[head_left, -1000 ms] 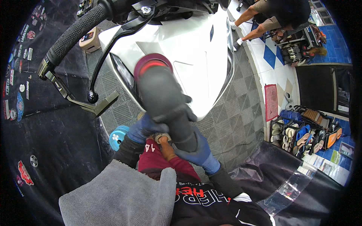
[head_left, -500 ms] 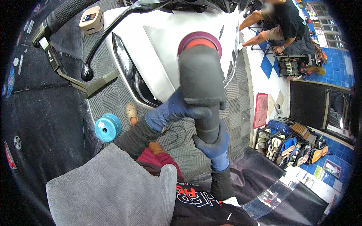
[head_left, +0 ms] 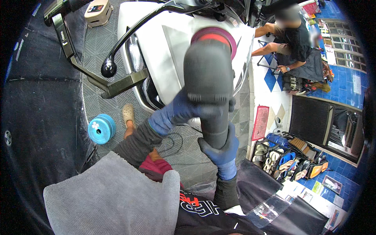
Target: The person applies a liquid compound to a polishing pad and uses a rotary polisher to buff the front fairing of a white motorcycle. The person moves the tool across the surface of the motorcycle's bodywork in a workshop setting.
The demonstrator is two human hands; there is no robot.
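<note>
I see my left hand [head_left: 179, 109] and my right hand [head_left: 222, 148] both wearing blue knitted gloves, with a darker grey surface on the right one. Ribbed blue cuffs meet tight, dark charcoal fabric sleeves [head_left: 135, 143]. My black cloth shirt [head_left: 205, 224] carries white-outlined and red lettering. Below are maroon cloth leg coverings [head_left: 156, 167], and one foot has a tan perforated clog [head_left: 127, 112].

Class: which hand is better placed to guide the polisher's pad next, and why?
Probably the left hand: it holds the polisher nearer the pad, while the right hand is farther back on the handle.
</note>
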